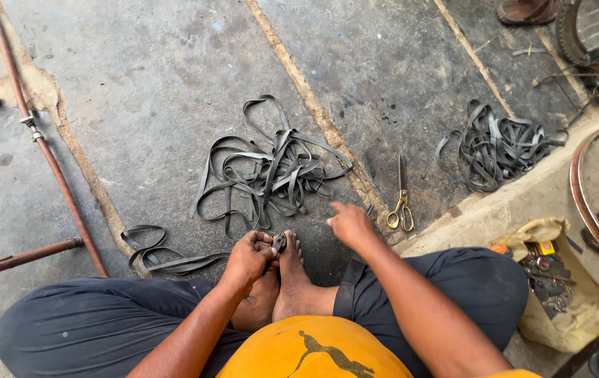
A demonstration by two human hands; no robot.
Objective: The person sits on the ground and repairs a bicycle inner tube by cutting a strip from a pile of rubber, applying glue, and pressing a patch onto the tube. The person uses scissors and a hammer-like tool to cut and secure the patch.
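The person sits on the stone floor (173,84) with legs folded, and the left hand (249,256) is curled tight by the toes of a bare foot (292,276), fingers closed around the end of a rubber strip (280,242) that seems pinned against the big toe. The right hand (350,222) hovers just beyond the foot, empty, fingers loosely bent with one pointing out toward the floor. Directly ahead lies a tangled pile of rubber strips (271,171), dark, flat and looping over one another; a looped strip (166,260) rests apart to the left near the knee, and a second heap (495,143) sits well off to the right by a step. Brass-handled scissors (401,203) lie closed on the floor just beside the right hand. These strips look light, limp and stretchy, so they will likely flop and snag on each other when pulled; gripping one near its end with a firm pinch, as the left hand does, seems the surest hold, since the rubber surface should offer good friction. A yellowish bag of small tools (558,280) sits at the right, beside a wheel rim (583,203), and rusty pipes (47,154) run along the left.
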